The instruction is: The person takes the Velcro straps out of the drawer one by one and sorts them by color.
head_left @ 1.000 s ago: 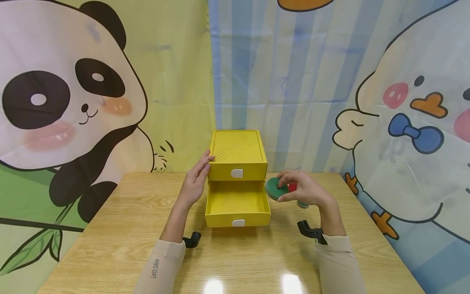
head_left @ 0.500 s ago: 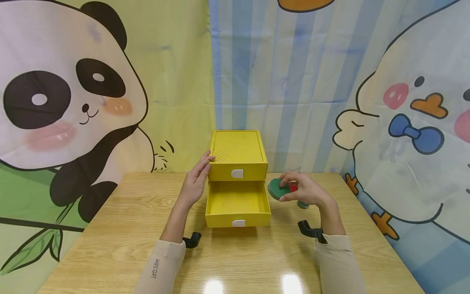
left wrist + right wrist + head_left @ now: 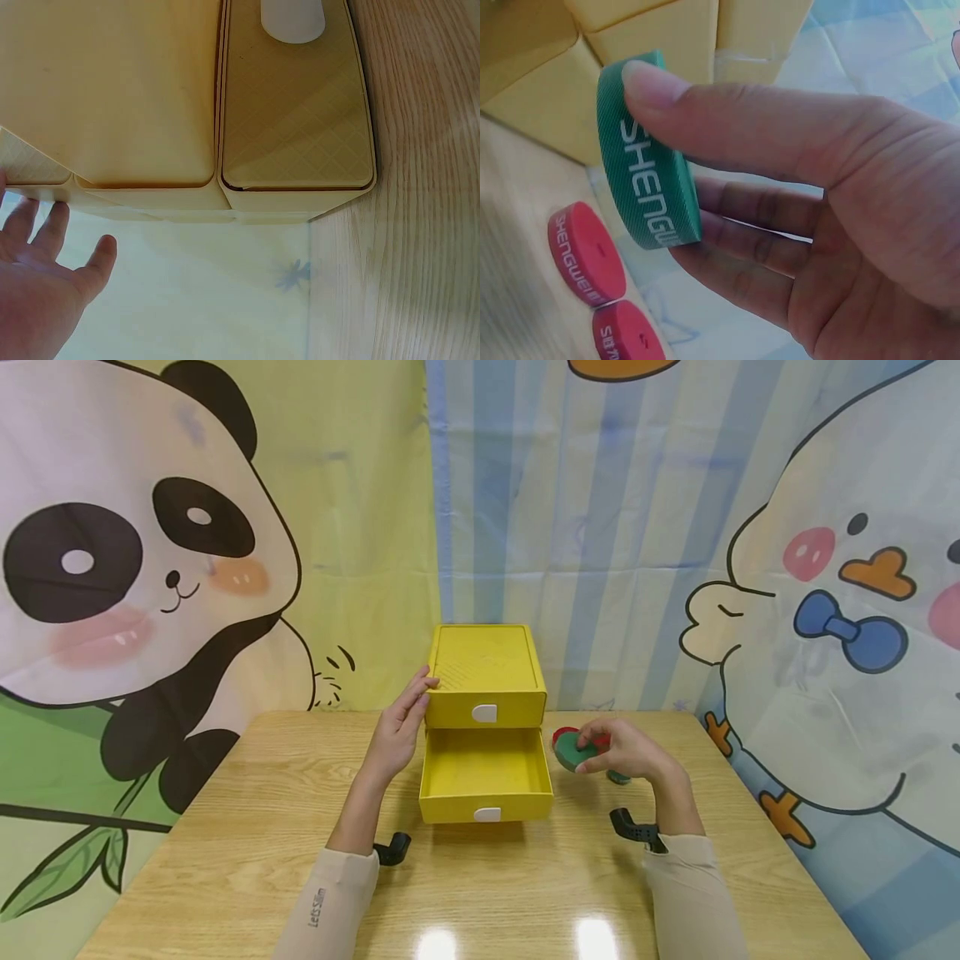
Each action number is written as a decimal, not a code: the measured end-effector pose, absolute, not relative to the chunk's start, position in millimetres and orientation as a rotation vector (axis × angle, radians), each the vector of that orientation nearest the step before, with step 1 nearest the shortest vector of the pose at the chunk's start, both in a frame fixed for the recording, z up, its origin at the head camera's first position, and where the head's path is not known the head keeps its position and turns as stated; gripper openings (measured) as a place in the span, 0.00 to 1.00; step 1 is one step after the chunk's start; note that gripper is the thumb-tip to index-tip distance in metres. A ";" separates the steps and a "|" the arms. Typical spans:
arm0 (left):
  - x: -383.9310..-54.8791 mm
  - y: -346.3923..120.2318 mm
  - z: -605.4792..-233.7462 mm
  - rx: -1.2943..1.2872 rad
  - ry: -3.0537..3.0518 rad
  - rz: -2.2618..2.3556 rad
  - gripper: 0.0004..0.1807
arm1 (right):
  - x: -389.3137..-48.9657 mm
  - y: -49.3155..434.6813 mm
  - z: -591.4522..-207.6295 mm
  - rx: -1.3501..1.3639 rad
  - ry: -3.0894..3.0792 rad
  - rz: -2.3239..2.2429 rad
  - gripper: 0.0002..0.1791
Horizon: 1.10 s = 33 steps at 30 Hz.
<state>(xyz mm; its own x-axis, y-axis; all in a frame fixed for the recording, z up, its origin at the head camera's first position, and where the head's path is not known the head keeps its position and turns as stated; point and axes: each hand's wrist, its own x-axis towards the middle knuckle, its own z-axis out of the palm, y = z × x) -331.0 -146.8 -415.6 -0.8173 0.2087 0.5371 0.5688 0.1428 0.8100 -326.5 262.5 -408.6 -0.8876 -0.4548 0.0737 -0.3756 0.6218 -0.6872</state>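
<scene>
A yellow drawer unit [image 3: 487, 660] stands at the back of the table. Its middle drawer [image 3: 486, 807] is pulled out, with nothing visible inside. My left hand [image 3: 395, 735] touches the unit's upper left side with extended fingers. To the right of the open drawer, my right hand [image 3: 626, 748] pinches a green tape roll [image 3: 641, 157] between thumb and fingers. White letters run round its rim. Two red tape rolls lie side by side below it in the right wrist view, one red roll [image 3: 585, 255] nearer the unit and another red roll [image 3: 628, 334] beside it.
A small green roll [image 3: 618, 777] shows partly beneath my right hand. In the left wrist view the bottom drawer [image 3: 300, 112], with a white handle [image 3: 294, 19], is pushed in. A printed cloth [image 3: 360, 527] hangs right behind the wooden table [image 3: 285, 827].
My right hand has drawn the green tape roll slightly right and down, away from the drawer unit. More of a red roll shows behind it. My left hand has stayed in place.
</scene>
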 end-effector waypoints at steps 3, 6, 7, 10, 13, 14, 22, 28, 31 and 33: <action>-331.6 -147.3 -415.6 -0.757 -2.129 -1.721 0.20 | -328.3 264.5 -411.9 -0.678 2.747 -1.099 0.19; -332.8 -147.6 -415.9 -0.757 -2.131 -1.719 0.20 | -330.9 265.8 -415.7 -0.670 2.752 -1.084 0.19; -333.0 -147.7 -416.0 -0.756 -2.130 -1.718 0.20 | -332.0 266.2 -417.3 -0.661 2.755 -1.078 0.18; -332.8 -148.0 -416.2 -0.751 -2.131 -1.719 0.20 | -335.4 267.6 -422.6 -0.640 2.766 -1.046 0.17; -332.3 -147.8 -415.8 -0.751 -2.130 -1.727 0.20 | -338.5 269.9 -427.9 -0.622 2.777 -1.011 0.18; -332.2 -147.7 -415.6 -0.752 -2.131 -1.730 0.20 | -339.1 270.7 -429.2 -0.619 2.773 -1.008 0.18; -331.6 -146.5 -414.7 -0.755 -2.125 -1.726 0.20 | -343.4 274.3 -438.3 -0.593 2.766 -0.983 0.17; -331.5 -145.0 -413.4 -0.740 -2.131 -1.746 0.20 | -345.2 275.3 -442.9 -0.586 2.771 -0.972 0.17; -331.4 -144.4 -413.2 -0.738 -2.129 -1.756 0.20 | -345.4 275.6 -444.4 -0.600 2.766 -0.972 0.17; -331.5 -144.6 -413.5 -0.739 -2.132 -1.751 0.20 | -345.3 275.7 -445.4 -0.600 2.761 -0.973 0.17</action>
